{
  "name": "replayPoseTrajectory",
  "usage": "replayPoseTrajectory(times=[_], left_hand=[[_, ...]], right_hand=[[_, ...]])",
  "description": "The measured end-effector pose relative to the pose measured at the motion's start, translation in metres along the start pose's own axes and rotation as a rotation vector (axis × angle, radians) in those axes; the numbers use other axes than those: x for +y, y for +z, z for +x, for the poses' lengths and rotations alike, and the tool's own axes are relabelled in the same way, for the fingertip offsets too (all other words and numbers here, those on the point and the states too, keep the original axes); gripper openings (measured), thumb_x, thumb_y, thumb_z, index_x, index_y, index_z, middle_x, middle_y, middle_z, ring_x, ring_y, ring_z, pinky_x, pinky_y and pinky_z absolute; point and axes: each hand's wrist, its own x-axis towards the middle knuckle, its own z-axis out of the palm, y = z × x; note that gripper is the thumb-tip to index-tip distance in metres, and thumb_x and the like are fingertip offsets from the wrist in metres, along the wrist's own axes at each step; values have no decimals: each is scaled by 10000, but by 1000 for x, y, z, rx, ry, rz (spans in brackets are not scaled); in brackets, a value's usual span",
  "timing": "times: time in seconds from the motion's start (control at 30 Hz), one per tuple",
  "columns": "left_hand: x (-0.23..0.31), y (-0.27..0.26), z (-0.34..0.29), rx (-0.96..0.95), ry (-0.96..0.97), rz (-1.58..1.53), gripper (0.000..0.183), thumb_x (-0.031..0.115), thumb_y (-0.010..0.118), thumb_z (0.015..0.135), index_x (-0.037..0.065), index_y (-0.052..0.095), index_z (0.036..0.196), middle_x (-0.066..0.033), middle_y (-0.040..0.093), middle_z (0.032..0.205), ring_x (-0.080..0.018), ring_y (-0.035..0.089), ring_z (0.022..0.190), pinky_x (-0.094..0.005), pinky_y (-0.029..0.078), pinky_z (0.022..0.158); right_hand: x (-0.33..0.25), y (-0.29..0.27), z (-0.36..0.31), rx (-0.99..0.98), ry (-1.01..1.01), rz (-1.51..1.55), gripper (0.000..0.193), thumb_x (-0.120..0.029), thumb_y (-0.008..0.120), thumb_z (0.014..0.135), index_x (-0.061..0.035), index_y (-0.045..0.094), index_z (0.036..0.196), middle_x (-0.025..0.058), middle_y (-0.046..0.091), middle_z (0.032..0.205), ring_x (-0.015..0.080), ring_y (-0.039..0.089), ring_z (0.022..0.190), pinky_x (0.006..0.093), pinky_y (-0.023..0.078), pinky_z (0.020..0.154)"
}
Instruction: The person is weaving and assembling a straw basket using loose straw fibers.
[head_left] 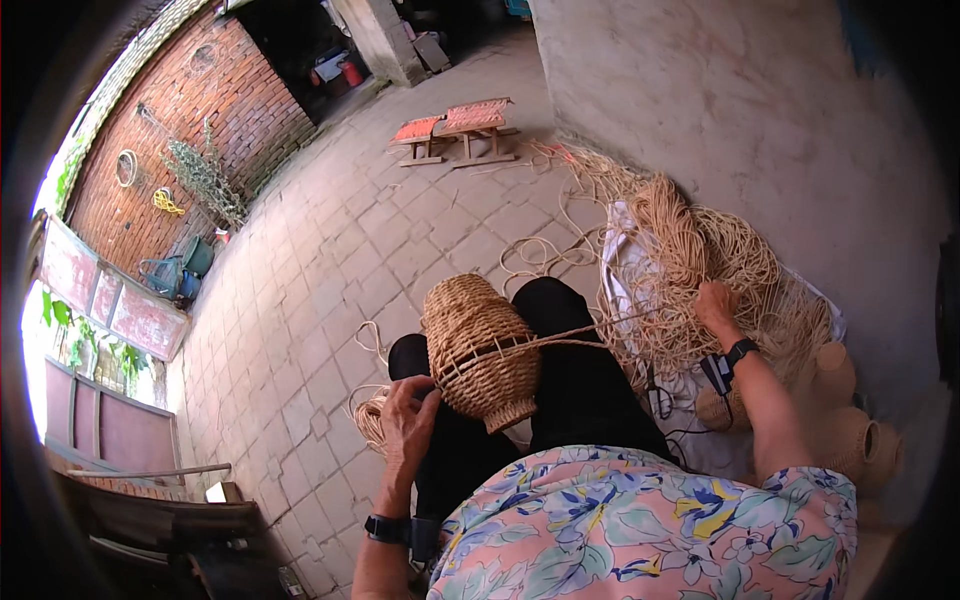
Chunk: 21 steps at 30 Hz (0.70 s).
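A woven straw basket, rounded with a narrow neck toward me, lies across my lap between my knees. An open band with bare upright strands runs round its middle. A twisted straw cord crosses this band and stretches off to the right. My left hand is at the basket's left side, thumb and fingers pinched where the cord reaches the band; the fingertips partly hide what they grip. My right hand is closed on the cord out to the right, over a large heap of straw cord.
A white sheet lies under the heap. Several woven baskets stand at my right, by the plaster wall. Loose cord lies beside my left leg. Two low stools stand ahead on the paved floor.
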Motion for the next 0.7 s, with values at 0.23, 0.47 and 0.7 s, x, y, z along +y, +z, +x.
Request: replayPoseTrajectory(times=[0.23, 0.47, 0.7], left_hand=[[-15, 22, -3, -1, 5, -188, 172, 126, 656, 794, 32, 650, 937, -65, 634, 802, -130, 577, 643, -274, 472, 619], [1, 14, -4, 27, -23, -113, 155, 112, 654, 796, 34, 654, 930, -60, 642, 790, -126, 579, 653, -271, 475, 626], [-29, -14, -4, 200, -143, -157, 137, 96, 661, 762, 44, 661, 890, -51, 635, 777, -132, 568, 648, -276, 470, 622]], right_hand=[[-199, -54, -8, -8, -500, 653, 161, -160, 602, 795, -53, 615, 915, 137, 621, 899, 339, 613, 818, 406, 495, 711], [-219, -47, -7, -97, -1008, 688, 137, -181, 608, 822, -56, 595, 769, 126, 558, 730, 326, 571, 699, 408, 467, 635], [57, -15, -3, -216, 201, -444, 123, -49, 634, 763, -16, 629, 644, 163, 545, 616, 305, 569, 575, 392, 476, 538]])
